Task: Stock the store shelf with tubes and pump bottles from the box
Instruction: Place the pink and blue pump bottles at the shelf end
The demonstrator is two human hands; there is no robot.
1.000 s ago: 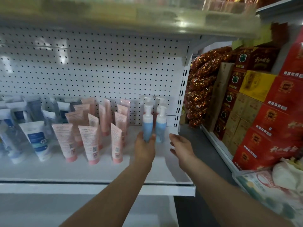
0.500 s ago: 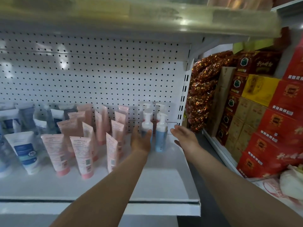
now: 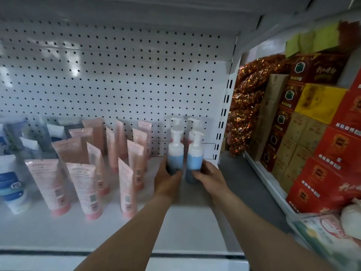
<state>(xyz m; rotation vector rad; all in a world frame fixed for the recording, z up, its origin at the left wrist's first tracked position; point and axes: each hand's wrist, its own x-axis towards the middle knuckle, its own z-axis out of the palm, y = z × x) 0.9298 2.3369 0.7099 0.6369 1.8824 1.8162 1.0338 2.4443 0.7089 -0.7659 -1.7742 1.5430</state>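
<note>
Shelf: your white store shelf [image 3: 195, 227] already carries the stock, and both of your hands are at its right end, close to the pegboard back [image 3: 117, 75].
Left hand: your left hand [image 3: 168, 179] grips the lower body of the left blue pump bottle [image 3: 176, 153], fingers clamped round it from the left side.
Right hand: your right hand [image 3: 210, 177] grips the right blue pump bottle [image 3: 194, 155] low down, fingers wrapped round it from the right.
Bottles: the two stand upright on the shelf, just beside each other, pump heads up. Holding them low likely keeps them from tipping while you square them.
Back row: two more pump bottles [image 3: 192, 124] stand behind, against the pegboard, so this pair probably forms the front of the same block.
Pink tubes: the pink tubes [image 3: 80, 184] stand cap-down in rows to the left of the bottles, labels facing you, near but not touching them.
White tubes: white and blue tubes [image 3: 11, 184] take the far left end, blurred.
Box: not in view, so you cannot judge how much remains.
Neighbours: red and yellow cartons [image 3: 322, 133] fill the next unit to your right.
Next: ease both grips off gently, or the light bottles may topple.
</note>
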